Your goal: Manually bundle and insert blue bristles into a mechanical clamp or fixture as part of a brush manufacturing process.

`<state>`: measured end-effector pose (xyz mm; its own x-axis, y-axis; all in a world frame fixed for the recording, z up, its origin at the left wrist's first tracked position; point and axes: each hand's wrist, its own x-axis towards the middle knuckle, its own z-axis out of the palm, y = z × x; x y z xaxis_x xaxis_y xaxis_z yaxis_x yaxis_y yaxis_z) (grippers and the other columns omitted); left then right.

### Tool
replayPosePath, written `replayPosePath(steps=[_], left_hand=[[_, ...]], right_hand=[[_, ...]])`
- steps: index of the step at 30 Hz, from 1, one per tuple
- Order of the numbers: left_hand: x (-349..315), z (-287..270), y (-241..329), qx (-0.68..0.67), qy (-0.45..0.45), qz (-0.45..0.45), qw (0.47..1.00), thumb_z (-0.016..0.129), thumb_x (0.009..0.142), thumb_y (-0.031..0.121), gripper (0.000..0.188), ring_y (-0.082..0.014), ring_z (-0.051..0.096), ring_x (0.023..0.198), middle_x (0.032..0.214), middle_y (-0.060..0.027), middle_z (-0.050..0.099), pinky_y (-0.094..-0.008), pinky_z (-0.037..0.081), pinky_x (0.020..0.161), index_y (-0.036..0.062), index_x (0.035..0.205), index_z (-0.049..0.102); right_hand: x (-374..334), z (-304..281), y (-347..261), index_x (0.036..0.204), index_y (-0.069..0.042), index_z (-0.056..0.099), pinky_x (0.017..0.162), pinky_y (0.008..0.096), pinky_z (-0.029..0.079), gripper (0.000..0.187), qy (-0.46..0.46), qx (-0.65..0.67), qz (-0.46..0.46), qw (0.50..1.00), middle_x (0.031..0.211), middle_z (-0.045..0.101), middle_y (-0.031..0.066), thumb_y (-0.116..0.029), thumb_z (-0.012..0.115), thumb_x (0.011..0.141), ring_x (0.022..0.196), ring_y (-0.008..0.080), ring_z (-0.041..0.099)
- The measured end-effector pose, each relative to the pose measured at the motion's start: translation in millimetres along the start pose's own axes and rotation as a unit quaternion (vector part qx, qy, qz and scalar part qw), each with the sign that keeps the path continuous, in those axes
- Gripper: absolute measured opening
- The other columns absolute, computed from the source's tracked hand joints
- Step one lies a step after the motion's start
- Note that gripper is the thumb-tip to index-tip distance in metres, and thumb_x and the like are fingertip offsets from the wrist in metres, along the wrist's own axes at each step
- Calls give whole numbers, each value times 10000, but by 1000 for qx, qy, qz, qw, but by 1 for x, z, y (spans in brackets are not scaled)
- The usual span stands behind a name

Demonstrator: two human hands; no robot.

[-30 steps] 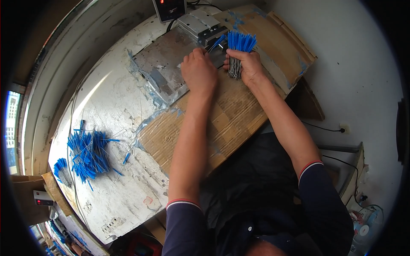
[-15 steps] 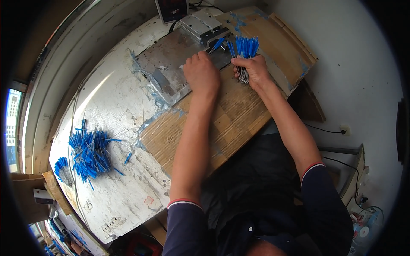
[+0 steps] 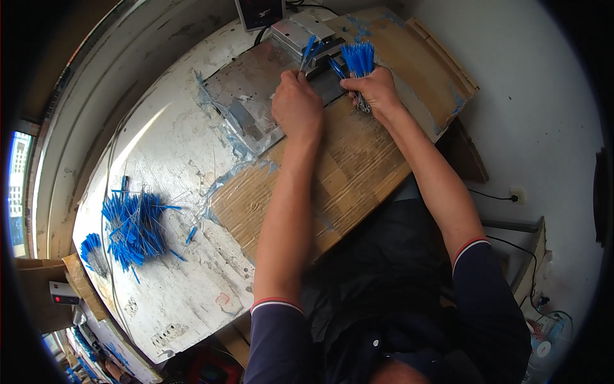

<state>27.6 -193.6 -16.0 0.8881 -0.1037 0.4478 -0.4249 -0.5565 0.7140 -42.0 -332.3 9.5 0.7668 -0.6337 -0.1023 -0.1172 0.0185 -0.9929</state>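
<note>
My right hand [image 3: 376, 91] is closed around a thick bunch of thin metal wires with blue plastic ends [image 3: 358, 57]. The blue ends point up and away, and the bare wire ends hang below my fingers. One or more blue-ended pieces lean out to the left of the bunch. My left hand [image 3: 298, 105] pinches a few of the same blue-ended wires [image 3: 309, 51], held over a metal plate [image 3: 240, 89]. Just beyond both hands is a metal block fixture [image 3: 300, 31], partly hidden behind the wires.
A large heap of blue-ended wires [image 3: 135, 227] lies on the white table [image 3: 192, 281] at left, with a smaller bundle [image 3: 93, 253] beside it. Taped cardboard [image 3: 326, 185] covers the near right part. A dark display box [image 3: 260, 14] stands at the back.
My left hand has raised its few wires, turning them more upright. My right hand has shifted slightly away and left with its bunch, bringing the bunch nearer the fixture.
</note>
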Motion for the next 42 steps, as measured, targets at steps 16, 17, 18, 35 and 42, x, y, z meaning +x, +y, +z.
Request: replayPosePath(steps=[16,17,18,35,42], left_hand=[[2,5,-7,-18,77,104,991,623,924,133,99,-332,604,974,1000,-126,683,-452,444,856,45,963,645],[1,5,-7,-2,37,87,995,621,924,131,97,-326,608,954,987,-127,686,-449,443,842,46,959,648],[0,4,-6,-2,37,88,995,621,924,131,97,-326,608,954,987,-127,686,-449,443,842,46,959,648],[-3,5,-5,63,-31,128,989,630,935,159,106,-344,658,881,898,-135,706,-463,504,778,62,936,672],[-4,3,-4,81,-65,114,988,615,949,154,106,-339,666,900,912,-138,710,-462,505,787,51,963,635]], right_hand=[[3,4,3,768,-15,625,435,299,486,160,14,23,11,1000,667,628,68,-11,784,771,524,150,612],[2,3,3,782,-9,636,442,298,499,150,11,34,13,999,678,634,70,-28,785,782,529,151,617],[0,3,2,796,-4,647,449,296,513,145,9,44,15,999,688,641,72,-44,786,792,535,151,622],[-10,-7,6,814,-22,659,474,282,542,112,-7,49,15,999,717,663,69,-67,760,806,566,150,647],[-10,-3,5,806,-6,662,460,286,524,110,8,44,8,999,705,658,75,-68,752,790,548,155,637]])
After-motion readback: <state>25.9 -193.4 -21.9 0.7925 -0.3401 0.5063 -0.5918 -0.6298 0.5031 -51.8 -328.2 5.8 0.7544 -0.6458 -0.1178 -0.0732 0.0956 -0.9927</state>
